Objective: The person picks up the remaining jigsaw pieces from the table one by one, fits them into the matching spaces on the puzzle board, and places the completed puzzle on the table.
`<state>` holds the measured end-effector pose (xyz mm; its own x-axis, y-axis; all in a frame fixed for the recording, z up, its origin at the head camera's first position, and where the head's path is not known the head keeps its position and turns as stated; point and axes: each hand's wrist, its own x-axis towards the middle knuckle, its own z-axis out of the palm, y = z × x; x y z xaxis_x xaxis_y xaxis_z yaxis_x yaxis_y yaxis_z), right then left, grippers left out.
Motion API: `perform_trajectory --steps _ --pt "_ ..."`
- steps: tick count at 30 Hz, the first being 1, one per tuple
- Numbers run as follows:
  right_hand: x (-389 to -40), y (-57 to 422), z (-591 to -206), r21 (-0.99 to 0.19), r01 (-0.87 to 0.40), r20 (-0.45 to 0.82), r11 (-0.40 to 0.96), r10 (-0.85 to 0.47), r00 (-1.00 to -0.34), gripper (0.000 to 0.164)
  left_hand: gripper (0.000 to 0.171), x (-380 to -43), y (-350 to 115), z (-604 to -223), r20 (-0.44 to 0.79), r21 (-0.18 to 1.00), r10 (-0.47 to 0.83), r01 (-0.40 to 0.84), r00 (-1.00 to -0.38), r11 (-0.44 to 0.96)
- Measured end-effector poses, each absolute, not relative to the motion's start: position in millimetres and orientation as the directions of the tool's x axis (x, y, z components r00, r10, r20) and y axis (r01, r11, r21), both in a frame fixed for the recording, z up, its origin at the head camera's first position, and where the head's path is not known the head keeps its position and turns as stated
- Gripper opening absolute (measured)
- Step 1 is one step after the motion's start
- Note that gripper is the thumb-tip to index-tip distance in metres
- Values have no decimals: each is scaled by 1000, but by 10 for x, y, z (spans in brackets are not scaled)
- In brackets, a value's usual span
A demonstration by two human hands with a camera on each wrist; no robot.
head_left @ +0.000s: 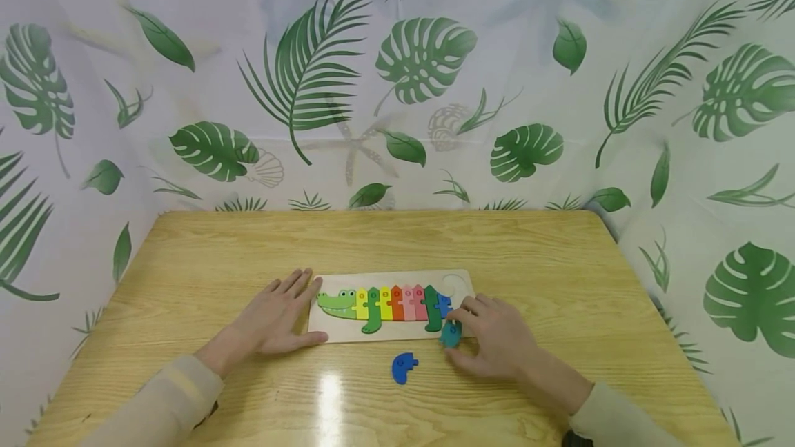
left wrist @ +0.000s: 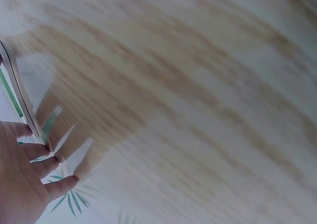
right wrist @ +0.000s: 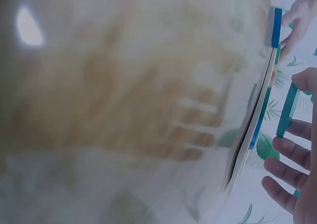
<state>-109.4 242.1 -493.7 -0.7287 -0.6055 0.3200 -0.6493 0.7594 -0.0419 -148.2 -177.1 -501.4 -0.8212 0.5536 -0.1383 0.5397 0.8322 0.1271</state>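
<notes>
A wooden crocodile puzzle board point(head_left: 391, 332) lies mid-table, its colourful pieces set side by side from the green head point(head_left: 337, 304) to a blue piece point(head_left: 444, 305). At the board's right end a pale curled recess point(head_left: 458, 286) shows. My left hand point(head_left: 279, 312) rests at the board's left edge, fingers straight and spread, thumb along the near corner. Between thumb and finger my right hand point(head_left: 497, 336) pinches a teal puzzle piece point(head_left: 451, 334), held over the board's near right part; the right wrist view shows this teal piece point(right wrist: 288, 110) edge-on. A loose blue curved piece point(head_left: 402, 368) lies in front of the board.
The wooden table point(head_left: 248, 240) has a glossy top with a bright reflection near the front. A white cloth with green leaf prints point(head_left: 428, 61) hangs behind the table and along both sides.
</notes>
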Motion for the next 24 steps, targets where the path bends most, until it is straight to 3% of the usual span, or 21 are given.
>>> perform_trajectory --steps 13,24 --pt "-1254 2507 -4891 15 -599 294 800 -576 -763 47 104 -1480 -1768 -5012 -133 136 548 532 -826 836" --pt "-1391 2593 -4906 17 -618 288 786 -596 -750 45 103 -1467 -1766 -4998 -132 133 544 529 -829 838"
